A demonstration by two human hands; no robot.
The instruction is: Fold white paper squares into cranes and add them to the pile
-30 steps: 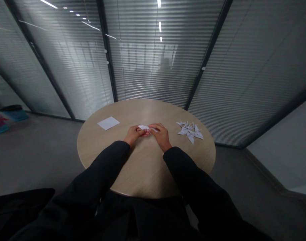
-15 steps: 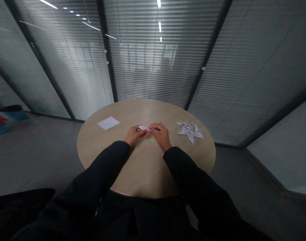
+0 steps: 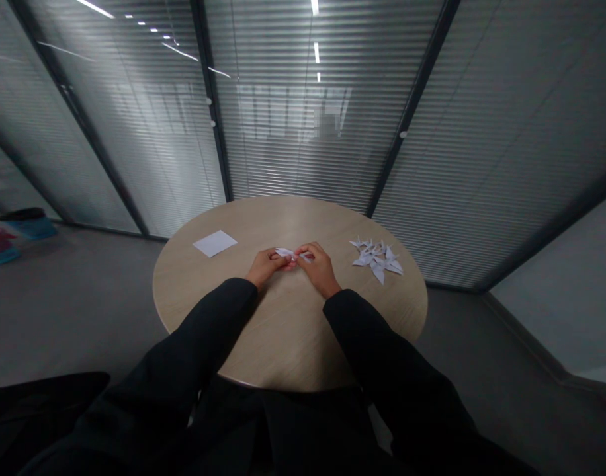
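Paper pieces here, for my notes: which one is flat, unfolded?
The white square sheet lying alone at left; the paper cranes piled at right are folded.

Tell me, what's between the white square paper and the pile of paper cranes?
In the head view, the left hand and right hand sit between the white square paper and the pile of paper cranes, holding a small folded paper.

The folded paper (image 3: 286, 252) is partly hidden by the right hand (image 3: 321, 268); its creases are too small to tell.
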